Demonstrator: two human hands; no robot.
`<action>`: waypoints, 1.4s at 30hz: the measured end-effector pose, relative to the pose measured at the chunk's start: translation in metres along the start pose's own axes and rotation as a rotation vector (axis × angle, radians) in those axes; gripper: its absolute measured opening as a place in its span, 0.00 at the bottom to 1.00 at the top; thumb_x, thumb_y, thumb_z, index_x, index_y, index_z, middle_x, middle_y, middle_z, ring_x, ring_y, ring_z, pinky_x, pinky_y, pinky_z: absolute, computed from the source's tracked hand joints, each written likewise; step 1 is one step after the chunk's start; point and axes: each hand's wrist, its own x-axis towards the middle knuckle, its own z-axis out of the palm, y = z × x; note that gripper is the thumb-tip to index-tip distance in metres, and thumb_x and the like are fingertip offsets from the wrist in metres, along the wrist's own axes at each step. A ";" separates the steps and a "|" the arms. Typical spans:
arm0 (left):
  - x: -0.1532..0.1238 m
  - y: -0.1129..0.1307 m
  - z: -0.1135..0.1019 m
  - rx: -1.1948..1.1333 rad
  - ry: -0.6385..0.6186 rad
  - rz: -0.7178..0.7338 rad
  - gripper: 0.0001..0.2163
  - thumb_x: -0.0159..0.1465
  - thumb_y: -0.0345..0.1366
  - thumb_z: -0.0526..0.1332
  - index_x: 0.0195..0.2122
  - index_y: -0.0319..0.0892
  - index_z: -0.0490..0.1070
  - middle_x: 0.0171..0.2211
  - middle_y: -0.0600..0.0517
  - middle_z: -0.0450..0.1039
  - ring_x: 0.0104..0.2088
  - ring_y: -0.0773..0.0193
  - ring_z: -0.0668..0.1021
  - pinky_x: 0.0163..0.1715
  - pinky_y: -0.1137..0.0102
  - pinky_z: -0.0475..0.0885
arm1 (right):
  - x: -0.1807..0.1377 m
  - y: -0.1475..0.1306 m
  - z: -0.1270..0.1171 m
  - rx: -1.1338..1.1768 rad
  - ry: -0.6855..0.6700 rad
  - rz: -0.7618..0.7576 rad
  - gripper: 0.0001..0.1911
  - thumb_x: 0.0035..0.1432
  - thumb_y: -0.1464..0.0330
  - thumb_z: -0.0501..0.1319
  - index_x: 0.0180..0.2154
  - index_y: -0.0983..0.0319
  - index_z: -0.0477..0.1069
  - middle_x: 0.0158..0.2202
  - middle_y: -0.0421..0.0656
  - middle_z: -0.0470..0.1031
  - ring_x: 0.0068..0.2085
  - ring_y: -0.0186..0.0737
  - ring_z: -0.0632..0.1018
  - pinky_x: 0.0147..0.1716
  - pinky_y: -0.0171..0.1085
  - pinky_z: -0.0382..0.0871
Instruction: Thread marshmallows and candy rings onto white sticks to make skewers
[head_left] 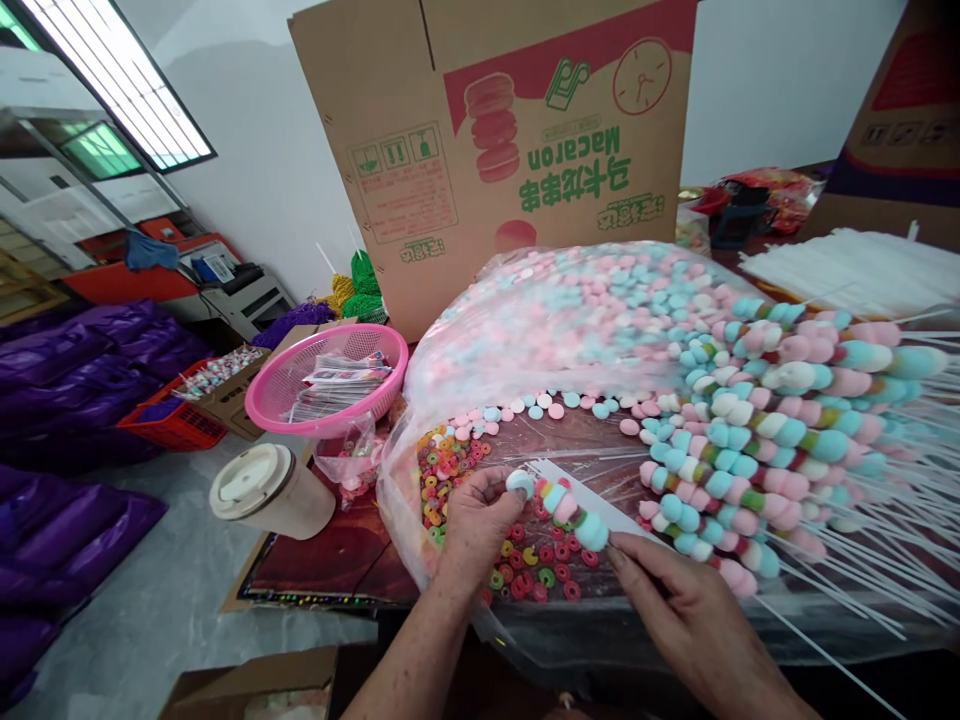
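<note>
Purple bags (75,360): heaped on the floor, well apart from the table (322,560).
Cup (262,485): pale, with a white lid, by the table's left edge.
Basket (262,400): pink, holding printed packets, just behind the cup.
Plastic bag (409,500): clear, spread open across the middle of the table.
Left hand (480,515): near the front edge, thumb and fingers pinching a pale blue candy (520,483).
Gummy rings (540,560): red, orange, yellow and green, scattered below the skewer and left of it.
Skewer (568,510): between the two hands, above the table's front edge, slanting down to the right; small red and yellow rings near its left end, then puffy blue, white and pink pieces, a darker band, and a blue piece lowest.
Candy heap (570,310): pink, blue and white discs towards the back edge.
Right hand (682,590): thumb and forefinger closed on the skewer's lower right end; the stick there is hard to make out.
Filled sticks (750,440): striped alike, stacked towards the right edge.
</note>
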 end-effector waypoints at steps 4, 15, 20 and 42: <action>0.005 -0.003 -0.005 0.094 0.033 0.081 0.09 0.47 0.31 0.64 0.31 0.37 0.72 0.26 0.51 0.75 0.25 0.68 0.74 0.27 0.74 0.70 | -0.006 0.004 -0.001 -0.267 -0.017 -0.110 0.15 0.59 0.62 0.47 0.31 0.59 0.70 0.30 0.44 0.75 0.33 0.41 0.75 0.33 0.36 0.66; -0.003 -0.011 -0.007 0.644 0.080 0.400 0.12 0.51 0.29 0.57 0.35 0.43 0.75 0.23 0.54 0.73 0.24 0.67 0.72 0.28 0.73 0.67 | -0.002 0.001 0.011 -0.664 0.016 -0.237 0.15 0.57 0.70 0.46 0.29 0.59 0.69 0.24 0.42 0.75 0.23 0.38 0.75 0.21 0.33 0.60; -0.003 -0.013 -0.016 0.496 -0.011 0.276 0.10 0.51 0.31 0.60 0.35 0.41 0.75 0.26 0.52 0.74 0.26 0.66 0.72 0.28 0.72 0.67 | 0.001 0.001 0.020 -0.637 0.025 -0.165 0.16 0.57 0.72 0.44 0.28 0.60 0.69 0.23 0.44 0.75 0.25 0.40 0.76 0.23 0.34 0.62; 0.000 -0.005 0.045 -0.480 0.190 -0.109 0.09 0.55 0.42 0.55 0.24 0.43 0.57 0.18 0.60 0.61 0.16 0.73 0.66 0.21 0.73 0.67 | 0.009 -0.023 0.036 -0.515 -0.107 -0.034 0.14 0.54 0.78 0.46 0.32 0.62 0.68 0.30 0.45 0.76 0.32 0.39 0.76 0.28 0.33 0.61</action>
